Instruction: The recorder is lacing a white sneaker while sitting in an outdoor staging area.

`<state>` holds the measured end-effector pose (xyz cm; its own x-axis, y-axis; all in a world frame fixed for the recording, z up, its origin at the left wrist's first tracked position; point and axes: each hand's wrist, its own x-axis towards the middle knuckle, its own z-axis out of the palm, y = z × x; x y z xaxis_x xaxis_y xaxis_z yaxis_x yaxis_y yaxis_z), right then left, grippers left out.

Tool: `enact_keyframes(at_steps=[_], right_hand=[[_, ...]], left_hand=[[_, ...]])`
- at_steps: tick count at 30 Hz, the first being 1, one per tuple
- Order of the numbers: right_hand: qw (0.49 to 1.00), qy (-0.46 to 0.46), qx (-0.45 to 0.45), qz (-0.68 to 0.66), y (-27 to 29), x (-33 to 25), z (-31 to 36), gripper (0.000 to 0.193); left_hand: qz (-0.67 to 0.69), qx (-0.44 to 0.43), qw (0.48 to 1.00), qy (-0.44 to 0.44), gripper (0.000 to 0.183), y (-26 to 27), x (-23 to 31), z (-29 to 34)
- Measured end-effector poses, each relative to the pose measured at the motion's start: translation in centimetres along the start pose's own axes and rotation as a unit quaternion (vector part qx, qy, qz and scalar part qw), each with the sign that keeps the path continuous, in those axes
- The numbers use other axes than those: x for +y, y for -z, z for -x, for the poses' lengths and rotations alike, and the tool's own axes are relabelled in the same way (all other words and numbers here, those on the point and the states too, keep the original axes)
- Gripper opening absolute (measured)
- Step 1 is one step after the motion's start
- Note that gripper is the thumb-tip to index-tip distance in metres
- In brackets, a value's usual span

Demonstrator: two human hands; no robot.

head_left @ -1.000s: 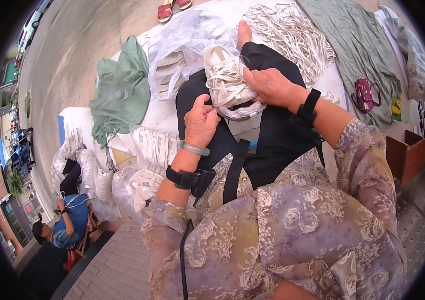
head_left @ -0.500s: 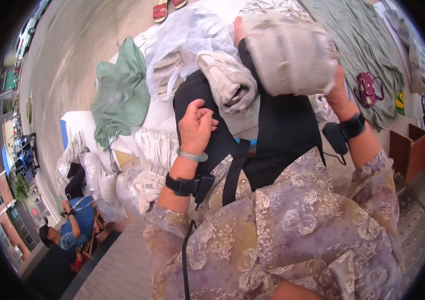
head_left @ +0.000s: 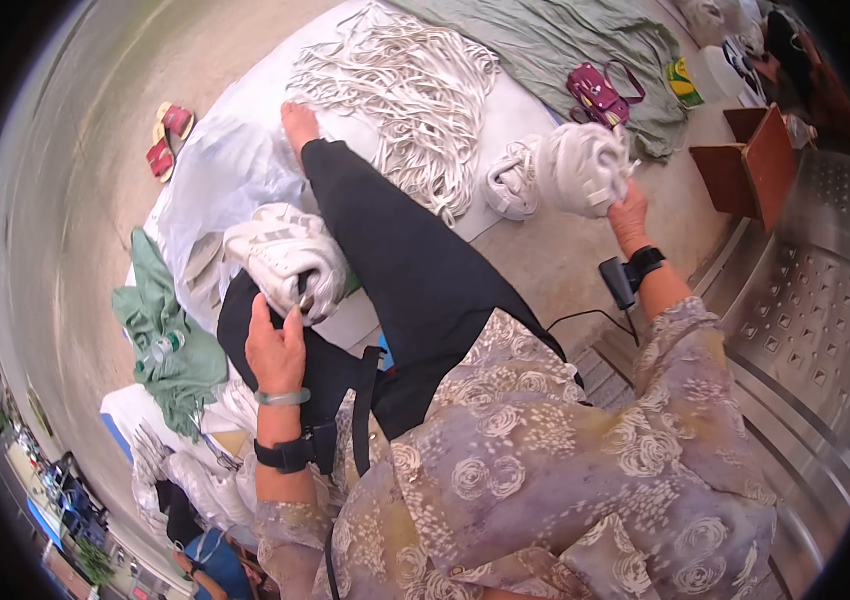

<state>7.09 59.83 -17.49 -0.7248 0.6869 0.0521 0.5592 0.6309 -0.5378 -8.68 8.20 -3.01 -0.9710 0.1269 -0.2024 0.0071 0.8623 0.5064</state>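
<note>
- Two hands are seen, set well apart, with the black trousers point(head_left: 425, 250) stretched between them.
- A white bundle point(head_left: 575, 168) is gripped by the right hand point(head_left: 629, 216) at its near side; it is held up by the right edge of a white sheet point(head_left: 255, 90).
- The left hand point(head_left: 276, 358) is held wide, thumb and forefinger parted, at the near end of a white upper point(head_left: 290, 255); whether the upper is touched cannot be told.
- The upper is rested over the left leg, toward the sheet's left edge.
- A white roll point(head_left: 511, 185) is set at the sheet's right edge, just beside the bundle in view.
- Pale laces point(head_left: 420, 95) are heaped toward the sheet's far right edge, near a green tarp point(head_left: 535, 40).
- A purple bag point(head_left: 600, 95) is placed near the tarp's near edge.
- A plastic bag point(head_left: 230, 180) and a green cloth point(head_left: 185, 375) are spread along the sheet's left edge.
- Red sandals point(head_left: 171, 140) are placed on the ground, just outside that edge.
- A brown box point(head_left: 750, 170) is stood beyond the tarp's near corner.
</note>
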Motion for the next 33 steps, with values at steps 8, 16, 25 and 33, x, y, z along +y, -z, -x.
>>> enact_keyframes(at_steps=[8,16,25,33], right_hand=[[0.995,-0.048,-0.068,0.06,-6.2,-2.6,4.8,0.03],[0.995,-0.054,-0.071,0.036,-8.2,-6.1,2.9,0.035],[0.989,-0.059,-0.105,0.084,-8.7,-5.9,2.0,0.033],[0.993,-0.064,-0.068,0.073,-6.5,-1.5,4.2,0.028]], left_hand=[[-0.021,-0.041,0.999,0.008,0.05,0.1,0.3,-1.2],[-0.03,-0.059,0.998,0.023,0.051,0.2,0.3,-1.6],[-0.038,-0.065,0.997,0.025,0.052,0.4,0.5,-1.8],[-0.038,-0.074,0.996,0.039,0.049,0.1,0.8,-1.9]])
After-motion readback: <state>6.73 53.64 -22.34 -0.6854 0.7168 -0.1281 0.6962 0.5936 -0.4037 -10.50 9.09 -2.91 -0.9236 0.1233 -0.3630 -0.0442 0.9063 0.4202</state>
